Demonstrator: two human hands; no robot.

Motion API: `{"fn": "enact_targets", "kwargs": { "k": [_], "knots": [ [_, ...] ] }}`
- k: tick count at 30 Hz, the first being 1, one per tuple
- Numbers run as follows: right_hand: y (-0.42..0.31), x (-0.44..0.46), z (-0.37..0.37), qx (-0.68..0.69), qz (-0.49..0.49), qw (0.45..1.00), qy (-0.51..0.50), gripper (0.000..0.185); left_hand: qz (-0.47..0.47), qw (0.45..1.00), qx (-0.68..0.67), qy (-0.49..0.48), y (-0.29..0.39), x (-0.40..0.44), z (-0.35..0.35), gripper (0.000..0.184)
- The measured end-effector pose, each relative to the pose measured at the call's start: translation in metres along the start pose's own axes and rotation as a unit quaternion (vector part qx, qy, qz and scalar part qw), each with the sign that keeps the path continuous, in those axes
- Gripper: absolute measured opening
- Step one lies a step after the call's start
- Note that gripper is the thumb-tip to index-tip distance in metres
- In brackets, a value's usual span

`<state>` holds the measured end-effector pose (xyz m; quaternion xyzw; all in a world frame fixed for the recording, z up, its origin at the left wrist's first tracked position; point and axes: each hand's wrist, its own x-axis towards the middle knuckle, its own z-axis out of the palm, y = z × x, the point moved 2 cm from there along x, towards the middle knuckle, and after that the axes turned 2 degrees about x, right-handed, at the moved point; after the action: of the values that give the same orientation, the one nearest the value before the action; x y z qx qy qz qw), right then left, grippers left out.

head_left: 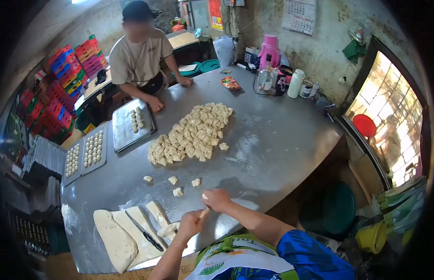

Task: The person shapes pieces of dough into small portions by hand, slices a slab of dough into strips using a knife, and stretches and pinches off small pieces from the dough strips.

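Note:
Near the table's front edge my left hand (192, 223) is closed on a strip of dough, part of which shows at its fingers. My right hand (217, 199) is closed too, with a small bit of dough (205, 196) at its fingertips. Flat slabs of dough (115, 238) lie left of my hands, with a black-handled knife (152, 241) resting on them. Several loose dough pieces (177, 192) sit just beyond my hands. Farther back is a big heap of cut dough pieces (191, 135).
Across the metal table (282, 135) a co-worker (141, 56) stands beside a tray (119, 129) holding dough balls. Two more trays of balls (93, 148) are at the left. Bottles (296, 84), a pink flask (269, 49) and a packet (231, 83) stand or lie at the back.

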<state>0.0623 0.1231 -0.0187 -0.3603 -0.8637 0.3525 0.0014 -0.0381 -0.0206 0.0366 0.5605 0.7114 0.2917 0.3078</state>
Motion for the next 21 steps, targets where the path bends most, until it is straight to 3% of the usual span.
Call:
{"fn": "enact_targets", "kwargs": {
  "k": [2, 6, 9, 11, 13, 15, 16, 17, 18, 20, 21],
  "knots": [
    [0.014, 0.013, 0.021, 0.010, -0.060, 0.993, 0.104, 0.031, -0.058, 0.969, -0.223, 0.092, -0.031, 0.001, 0.003, 0.009],
    [-0.027, 0.001, -0.002, 0.077, -0.108, 0.975, 0.177, 0.036, -0.024, 0.950, -0.279, 0.141, -0.074, 0.019, -0.001, 0.012],
    [-0.070, -0.023, -0.040, 0.191, -0.175, 0.965, 0.050, 0.036, 0.144, 0.911, -0.206, 0.326, 0.000, 0.030, -0.028, 0.013],
    [-0.076, -0.026, -0.033, 0.233, -0.193, 0.953, 0.001, 0.036, 0.189, 0.887, -0.178, 0.383, -0.003, 0.023, -0.029, 0.014],
    [-0.069, -0.013, -0.019, 0.194, -0.257, 0.944, 0.076, 0.034, 0.043, 0.942, -0.246, 0.222, -0.062, 0.029, -0.018, 0.014],
    [-0.063, -0.001, -0.007, 0.153, -0.325, 0.921, 0.152, 0.033, -0.102, 0.947, -0.299, 0.054, -0.103, 0.027, -0.009, 0.014],
    [-0.060, 0.002, -0.005, 0.153, -0.328, 0.919, 0.156, 0.033, -0.079, 0.973, -0.201, 0.080, -0.092, 0.024, -0.006, 0.015],
    [-0.053, 0.004, 0.000, 0.132, -0.262, 0.946, 0.136, 0.033, -0.056, 0.988, -0.103, 0.102, -0.078, 0.017, 0.001, 0.016],
    [-0.044, 0.001, 0.007, 0.111, -0.193, 0.969, 0.110, 0.034, -0.059, 0.988, -0.103, 0.100, -0.068, 0.012, 0.003, 0.016],
    [-0.028, -0.004, 0.019, 0.065, -0.058, 0.995, 0.053, 0.035, -0.030, 0.999, 0.044, 0.005, -0.043, 0.006, 0.004, 0.021],
    [-0.023, -0.002, 0.017, 0.066, -0.061, 0.994, 0.057, 0.035, -0.029, 0.998, 0.047, 0.006, -0.031, 0.006, -0.001, 0.021]
  ]
}}
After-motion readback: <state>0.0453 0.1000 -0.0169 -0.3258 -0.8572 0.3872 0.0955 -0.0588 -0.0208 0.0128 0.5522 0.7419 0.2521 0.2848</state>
